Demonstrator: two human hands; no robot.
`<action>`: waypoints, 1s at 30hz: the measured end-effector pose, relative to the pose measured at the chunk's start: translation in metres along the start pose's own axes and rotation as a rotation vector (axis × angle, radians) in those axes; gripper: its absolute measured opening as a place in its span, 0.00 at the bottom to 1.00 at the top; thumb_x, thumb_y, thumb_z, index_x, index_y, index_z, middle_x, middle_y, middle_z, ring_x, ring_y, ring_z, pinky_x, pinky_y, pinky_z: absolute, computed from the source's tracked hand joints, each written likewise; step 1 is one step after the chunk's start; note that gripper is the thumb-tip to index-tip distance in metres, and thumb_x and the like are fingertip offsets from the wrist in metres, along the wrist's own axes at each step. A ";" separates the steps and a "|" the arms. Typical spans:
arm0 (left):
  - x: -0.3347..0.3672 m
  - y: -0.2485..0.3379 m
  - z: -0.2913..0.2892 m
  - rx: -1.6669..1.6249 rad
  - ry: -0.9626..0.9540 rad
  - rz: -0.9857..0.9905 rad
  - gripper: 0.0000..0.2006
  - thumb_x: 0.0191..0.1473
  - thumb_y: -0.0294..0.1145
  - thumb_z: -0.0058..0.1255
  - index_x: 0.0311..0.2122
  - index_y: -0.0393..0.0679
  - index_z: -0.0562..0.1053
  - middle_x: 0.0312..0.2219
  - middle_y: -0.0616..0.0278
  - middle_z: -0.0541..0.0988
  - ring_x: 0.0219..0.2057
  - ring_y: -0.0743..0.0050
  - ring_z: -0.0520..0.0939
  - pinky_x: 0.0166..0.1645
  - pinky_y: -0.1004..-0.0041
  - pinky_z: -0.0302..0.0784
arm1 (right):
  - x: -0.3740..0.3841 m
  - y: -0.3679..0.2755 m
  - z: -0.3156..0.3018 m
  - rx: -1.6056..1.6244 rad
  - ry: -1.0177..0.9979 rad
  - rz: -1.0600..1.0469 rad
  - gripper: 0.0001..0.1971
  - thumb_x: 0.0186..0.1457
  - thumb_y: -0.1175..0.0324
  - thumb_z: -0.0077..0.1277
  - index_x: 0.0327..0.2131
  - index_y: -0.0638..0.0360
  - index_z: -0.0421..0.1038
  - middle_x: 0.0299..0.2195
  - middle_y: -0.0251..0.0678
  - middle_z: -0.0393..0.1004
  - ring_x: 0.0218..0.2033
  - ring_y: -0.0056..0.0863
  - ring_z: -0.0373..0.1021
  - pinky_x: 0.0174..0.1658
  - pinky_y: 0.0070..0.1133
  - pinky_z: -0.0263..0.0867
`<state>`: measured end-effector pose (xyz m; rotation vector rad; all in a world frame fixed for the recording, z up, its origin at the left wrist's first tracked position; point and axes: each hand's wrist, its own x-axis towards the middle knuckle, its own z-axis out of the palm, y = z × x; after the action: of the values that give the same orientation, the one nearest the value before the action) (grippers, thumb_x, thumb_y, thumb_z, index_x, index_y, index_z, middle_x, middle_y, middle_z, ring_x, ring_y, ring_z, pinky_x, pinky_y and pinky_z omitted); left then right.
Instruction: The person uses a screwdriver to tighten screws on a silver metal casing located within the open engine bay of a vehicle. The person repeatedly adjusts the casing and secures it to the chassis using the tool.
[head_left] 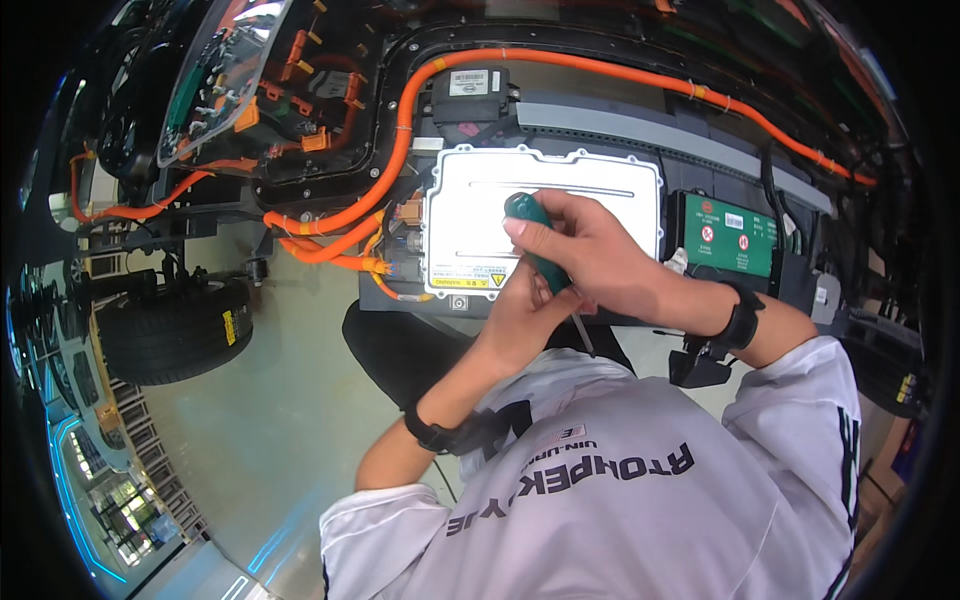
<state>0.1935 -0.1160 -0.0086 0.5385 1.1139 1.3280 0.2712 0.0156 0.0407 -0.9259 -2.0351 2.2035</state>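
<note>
A: Where's the screwdriver (548, 268)?

B: In both hands, in front of the near part of the white case (600, 178). Its butt points to 11 o'clock and its thin shaft to 5, towards the wearer.

A: How do the fingers have it?

B: The right hand (600, 248) has its fingers curled round the upper handle, thumb along it. The left hand (522, 322) is closed in lower down, near where the shaft comes out; some of its fingers are hidden.

A: Why two hands?

B: My guess is that one steadies while the other shifts its grip. The shaft leads away from the case's face, so it doesn't look seated in any screw there. I can't make out what the tip meets, if anything.

A: And around it?

B: The case lies flat, its lugged rim probably there for bolts. The plugs (385, 266) at 9 o'clock seem grouped so leads enter from one side. At 10, the thick orange cable (398, 150) bends round a corner, banded at intervals, likely to keep its route. A black box (470, 98) sits at 11, a green panel (735, 235) at 3. Far out at 9 is a tyre (180, 330).
</note>
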 end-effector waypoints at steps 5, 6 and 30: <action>-0.024 -0.016 -0.005 -0.135 0.183 -0.016 0.14 0.65 0.29 0.42 0.53 0.36 0.60 0.29 0.64 0.71 0.23 0.85 0.69 0.24 0.81 0.63 | 0.010 -0.011 0.008 -0.073 -0.262 0.152 0.20 0.61 0.56 0.52 0.44 0.67 0.69 0.38 0.39 0.69 0.38 0.22 0.69 0.33 0.18 0.71; -0.031 -0.017 -0.005 -0.155 0.229 0.022 0.15 0.65 0.28 0.43 0.53 0.36 0.59 0.30 0.64 0.72 0.23 0.84 0.70 0.24 0.80 0.63 | 0.013 -0.004 0.008 -0.126 -0.264 0.033 0.21 0.61 0.58 0.53 0.48 0.66 0.68 0.41 0.38 0.68 0.40 0.22 0.68 0.38 0.19 0.70; -0.003 0.090 0.007 1.557 -0.150 0.908 0.22 0.45 0.30 0.63 0.46 0.39 0.70 0.26 0.56 0.77 0.29 0.57 0.80 0.33 0.65 0.74 | -0.095 0.009 -0.007 -1.064 0.349 -0.492 0.23 0.52 0.73 0.56 0.52 0.64 0.64 0.40 0.44 0.71 0.43 0.45 0.68 0.46 0.34 0.64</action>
<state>0.1567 -0.0968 0.0713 2.4392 1.7200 0.7942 0.3560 -0.0159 0.0716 -0.6052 -2.7713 0.5902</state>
